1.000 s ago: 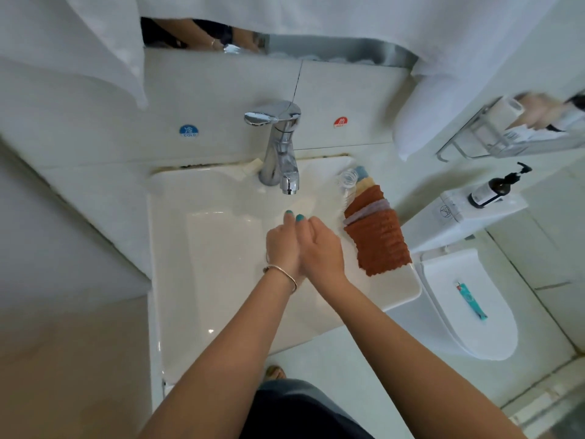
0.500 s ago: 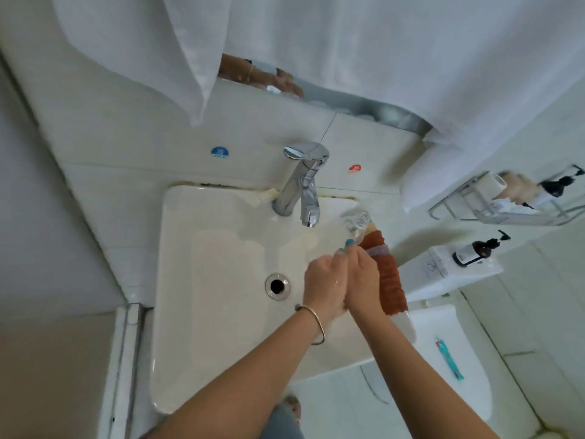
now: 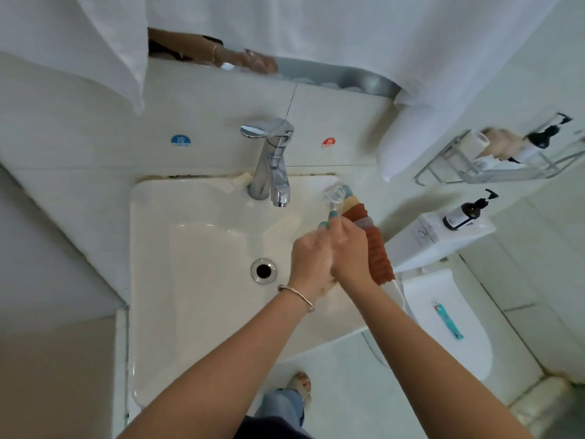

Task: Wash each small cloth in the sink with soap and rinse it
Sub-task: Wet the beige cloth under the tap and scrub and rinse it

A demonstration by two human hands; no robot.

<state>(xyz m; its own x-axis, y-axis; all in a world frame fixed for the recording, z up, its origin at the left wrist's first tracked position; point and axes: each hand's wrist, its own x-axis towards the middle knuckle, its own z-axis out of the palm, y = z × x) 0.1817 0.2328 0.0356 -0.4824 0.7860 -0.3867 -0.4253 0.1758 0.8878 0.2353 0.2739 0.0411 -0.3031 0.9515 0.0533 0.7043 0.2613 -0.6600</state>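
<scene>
Over the right side of the white sink (image 3: 139, 248), my left hand (image 3: 311, 261) and my right hand (image 3: 349, 251) are pressed palm to palm, fingers straight and pointing away from me. Neither hand holds a cloth. A row of small folded cloths (image 3: 378, 258) lies on the sink's right rim, right beside my right hand: rust-coloured ones nearest, then lilac, beige and blue. The chrome faucet (image 3: 272, 166) stands at the back; no water stream shows. The drain (image 3: 263, 270) is uncovered.
A clear coiled item (image 3: 334, 194) lies at the far end of the cloths. A dark pump bottle (image 3: 465, 212) lies on the toilet tank to the right, and a teal tube (image 3: 449, 321) on the toilet lid. A wire rack (image 3: 493, 160) hangs on the wall. White towels hang overhead.
My joined hands have shifted from the middle of the basin to its right side, next to the cloths. The view has tilted, and the drain has come into sight.
</scene>
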